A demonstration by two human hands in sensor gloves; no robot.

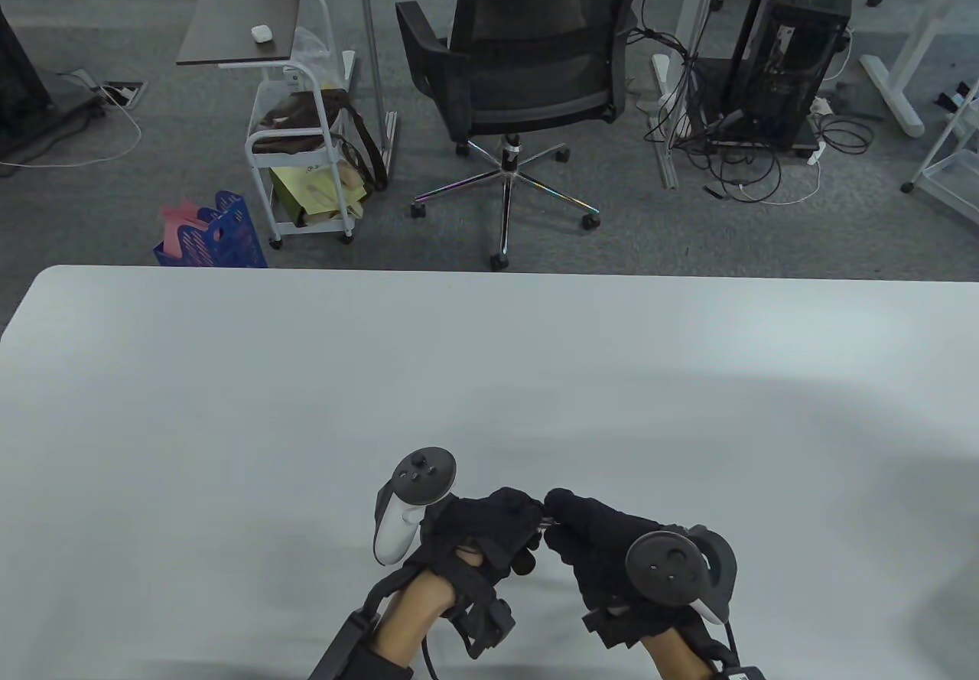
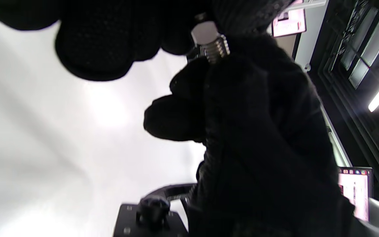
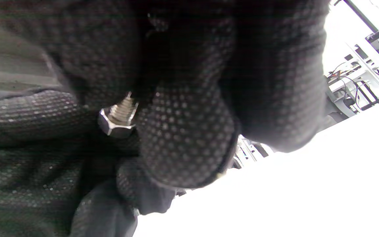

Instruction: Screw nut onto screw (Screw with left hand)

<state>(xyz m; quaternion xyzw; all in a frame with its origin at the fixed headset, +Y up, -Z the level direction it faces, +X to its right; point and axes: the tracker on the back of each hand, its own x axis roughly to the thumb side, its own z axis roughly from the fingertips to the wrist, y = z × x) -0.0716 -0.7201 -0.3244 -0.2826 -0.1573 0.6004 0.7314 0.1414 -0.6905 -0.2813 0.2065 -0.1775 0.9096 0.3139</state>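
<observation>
Our left hand [image 1: 489, 531] pinches the nut [image 3: 115, 126] on the screw [image 2: 215, 49], whose axis runs across into our right hand [image 1: 604, 550], which grips it.

Your table view looks down from above and behind your hands across the white bench [image 1: 229, 405] toward the office floor. Both wrist views sit very close, tilted upward, sharing the threaded screw [image 2: 216, 49] between your fingertips.
</observation>
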